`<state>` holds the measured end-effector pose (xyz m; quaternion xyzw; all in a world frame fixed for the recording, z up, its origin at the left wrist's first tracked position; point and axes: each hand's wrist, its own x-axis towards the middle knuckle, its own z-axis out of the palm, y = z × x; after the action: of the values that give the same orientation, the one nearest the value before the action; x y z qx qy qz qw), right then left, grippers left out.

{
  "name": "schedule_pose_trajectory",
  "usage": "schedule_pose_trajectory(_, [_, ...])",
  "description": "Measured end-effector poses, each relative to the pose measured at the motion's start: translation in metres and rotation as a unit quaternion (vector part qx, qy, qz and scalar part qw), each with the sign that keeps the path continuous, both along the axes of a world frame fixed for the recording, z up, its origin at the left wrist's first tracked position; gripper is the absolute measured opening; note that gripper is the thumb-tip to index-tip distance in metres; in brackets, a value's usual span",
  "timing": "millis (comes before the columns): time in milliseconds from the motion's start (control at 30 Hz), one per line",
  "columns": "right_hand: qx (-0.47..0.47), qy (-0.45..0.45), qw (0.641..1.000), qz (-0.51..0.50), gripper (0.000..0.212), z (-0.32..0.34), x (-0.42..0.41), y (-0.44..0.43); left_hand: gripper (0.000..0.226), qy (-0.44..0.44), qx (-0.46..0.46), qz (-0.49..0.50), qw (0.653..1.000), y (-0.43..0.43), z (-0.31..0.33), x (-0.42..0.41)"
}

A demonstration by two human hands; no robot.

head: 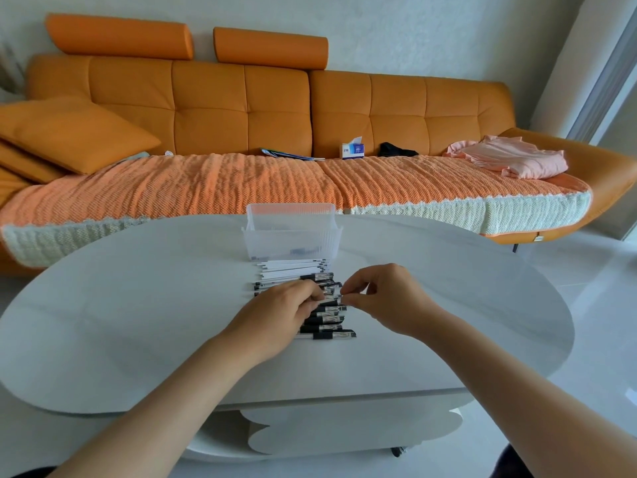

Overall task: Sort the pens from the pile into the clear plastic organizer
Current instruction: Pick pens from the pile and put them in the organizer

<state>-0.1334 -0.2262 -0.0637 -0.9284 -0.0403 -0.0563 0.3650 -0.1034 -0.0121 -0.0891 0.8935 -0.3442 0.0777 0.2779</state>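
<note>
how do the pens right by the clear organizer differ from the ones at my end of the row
The pens by the organizer look thin and almost all white, with only small dark tips; the pens nearest you show thick black sections. The first lie just in front of the clear organizer, the others farthest from it. Both lie crosswise, side by side, on the white table.

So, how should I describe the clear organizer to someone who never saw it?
Find the white oval table before the orange sofa. At its far edge, behind the row of pens, stands the organizer: the only see-through, ribbed box.
</note>
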Motion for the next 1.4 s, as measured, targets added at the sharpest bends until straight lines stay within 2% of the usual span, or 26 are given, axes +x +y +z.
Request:
schedule_pose_trajectory(200, [0.002,0.004,0.999,0.032,0.011,0.003,-0.004,0.006,0.016,0.020,-0.011,0.002,1.000,0.000,-0.002,0.001])
schedule_pose_trajectory(333, [-0.028,-0.027,0.998,0.049,0.011,-0.001,-0.007,0.010,0.013,0.041,-0.034,-0.016,0.998,0.002,-0.001,0.003])
schedule_pose_trajectory(500, [0.016,-0.010,0.998,0.059,0.023,-0.012,-0.008,0.011,0.011,-0.011,-0.044,-0.039,0.998,0.005,-0.002,0.001])
schedule_pose_trajectory(600, [0.033,-0.002,0.997,0.064,0.022,-0.019,-0.009,0.013,0.010,-0.033,-0.030,-0.051,0.998,0.008,-0.003,0.001])
schedule_pose_trajectory(700, [-0.020,0.011,0.996,0.083,0.012,-0.018,-0.005,0.013,0.008,-0.026,-0.007,-0.057,0.998,0.010,-0.005,0.002])
schedule_pose_trajectory(900, [-0.198,0.019,0.971,0.133,0.020,-0.015,-0.005,0.003,0.009,-0.007,0.019,-0.051,0.999,0.022,-0.004,0.008])
schedule_pose_trajectory(1067, [-0.222,0.014,0.966,0.130,0.012,-0.015,-0.004,0.002,0.011,0.004,0.029,-0.067,0.997,0.031,-0.005,0.010])
schedule_pose_trajectory(1233, [-0.182,0.026,0.976,0.117,0.009,-0.006,0.003,-0.017,0.009,-0.025,0.025,-0.078,0.996,0.031,-0.003,0.004])
schedule_pose_trajectory(1400, [-0.112,0.033,0.991,0.061,0.009,-0.006,0.015,-0.032,0.007,-0.079,0.043,-0.079,0.993,0.021,-0.015,0.003])
